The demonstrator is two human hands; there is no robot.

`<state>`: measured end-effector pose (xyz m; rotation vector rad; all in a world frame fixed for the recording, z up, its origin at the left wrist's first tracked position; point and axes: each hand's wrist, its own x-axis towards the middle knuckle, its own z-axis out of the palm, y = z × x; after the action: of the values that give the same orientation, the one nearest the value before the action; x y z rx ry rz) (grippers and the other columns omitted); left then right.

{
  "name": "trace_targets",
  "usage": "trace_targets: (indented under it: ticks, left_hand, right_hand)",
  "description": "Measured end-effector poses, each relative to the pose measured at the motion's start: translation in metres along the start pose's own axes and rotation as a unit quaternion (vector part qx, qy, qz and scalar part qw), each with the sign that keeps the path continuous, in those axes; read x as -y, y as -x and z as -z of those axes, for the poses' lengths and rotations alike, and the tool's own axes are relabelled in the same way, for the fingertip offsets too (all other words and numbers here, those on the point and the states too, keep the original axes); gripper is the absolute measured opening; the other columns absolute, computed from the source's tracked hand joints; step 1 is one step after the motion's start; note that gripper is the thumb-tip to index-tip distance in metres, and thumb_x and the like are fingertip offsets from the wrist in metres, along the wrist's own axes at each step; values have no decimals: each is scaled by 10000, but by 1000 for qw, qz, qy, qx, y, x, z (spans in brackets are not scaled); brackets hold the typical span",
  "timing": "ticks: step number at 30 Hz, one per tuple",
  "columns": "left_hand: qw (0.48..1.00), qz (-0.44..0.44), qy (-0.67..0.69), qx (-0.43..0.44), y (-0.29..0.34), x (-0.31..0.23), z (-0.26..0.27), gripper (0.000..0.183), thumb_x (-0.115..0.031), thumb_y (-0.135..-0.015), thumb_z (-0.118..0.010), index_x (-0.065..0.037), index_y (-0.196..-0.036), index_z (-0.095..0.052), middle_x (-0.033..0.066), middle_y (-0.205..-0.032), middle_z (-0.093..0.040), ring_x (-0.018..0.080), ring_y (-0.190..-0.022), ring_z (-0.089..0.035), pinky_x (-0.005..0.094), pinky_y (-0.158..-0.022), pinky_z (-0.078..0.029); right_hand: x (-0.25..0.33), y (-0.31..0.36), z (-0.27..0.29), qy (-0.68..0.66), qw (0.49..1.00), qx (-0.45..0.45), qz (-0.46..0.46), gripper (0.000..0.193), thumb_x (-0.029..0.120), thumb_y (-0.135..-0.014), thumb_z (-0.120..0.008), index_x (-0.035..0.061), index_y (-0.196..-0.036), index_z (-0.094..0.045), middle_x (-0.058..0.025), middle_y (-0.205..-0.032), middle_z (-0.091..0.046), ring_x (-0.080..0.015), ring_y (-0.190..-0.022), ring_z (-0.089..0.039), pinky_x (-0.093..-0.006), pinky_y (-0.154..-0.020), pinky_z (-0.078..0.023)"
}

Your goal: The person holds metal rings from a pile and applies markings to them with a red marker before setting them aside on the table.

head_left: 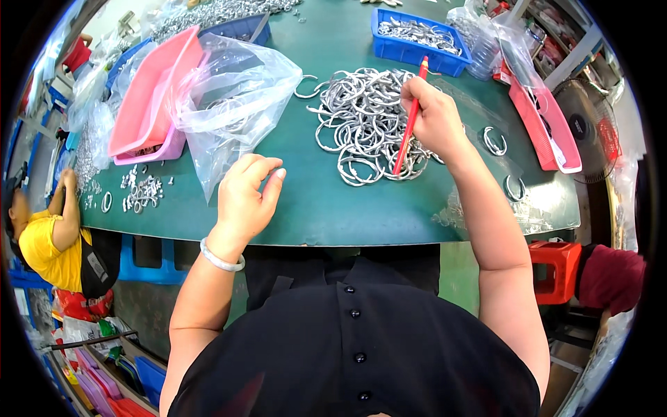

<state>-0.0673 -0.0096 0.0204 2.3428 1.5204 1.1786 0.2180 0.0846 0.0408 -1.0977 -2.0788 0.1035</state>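
Note:
My right hand (438, 119) is closed round a long red pencil (405, 147), held at a slant with its lower end among the rings. Beneath it spreads a heap of silver metal rings (358, 104), many of them with a gap like open bangles. Nothing shows in my left hand (246, 191), whose thumb stands apart from the bent fingers. It rests at the near side of a clear plastic bag (243, 90) with some rings visible inside; whether the fingertips touch the bag I cannot tell. A pale bangle (222, 258) circles my left wrist.
Pink bins (156, 94) and small silver pieces (144, 194) lie left on the green table (306, 208). A blue bin (420, 59) of metal parts stands at the back. Loose rings (495, 141) and a pink bin (538, 125) are right; a person in yellow (52, 243) sits left.

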Motion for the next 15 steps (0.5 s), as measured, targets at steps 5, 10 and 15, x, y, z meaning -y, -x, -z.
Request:
trace_targets:
  ticks: [5, 10, 15]
  left_hand:
    - [1000, 5, 8, 3, 3, -1, -1, 93, -10, -738, -591, 2, -830, -592, 88, -742, -558, 185, -631, -539, 265, -568, -434]
    - [1000, 24, 10, 10, 8, 0, -3, 90, -34, -728, -604, -12, -816, -595, 88, -735, -559, 219, -643, -548, 290, -571, -438]
    - [999, 21, 11, 30, 9, -2, -3, 97, -15, -735, -597, 0, -831, -594, 83, -730, -558, 180, -618, -540, 258, -544, -424]
  right_hand:
    - [1, -26, 4, 38, 993, 33, 106, 109, -16, -723, -509, 15, -815, -459, -143, -714, -519, -330, -678, -519, -350, -596, -418]
    - [3, -39, 9, 103, 974, 150, 135, 166, -33, -683, -492, 26, -833, -454, -160, -707, -524, -351, -723, -529, -414, -607, -413]
    - [5, -53, 9, 144, 950, 229, 154, 183, -71, -641, -499, 20, -790, -442, -159, -689, -536, -348, -739, -549, -420, -613, -421]
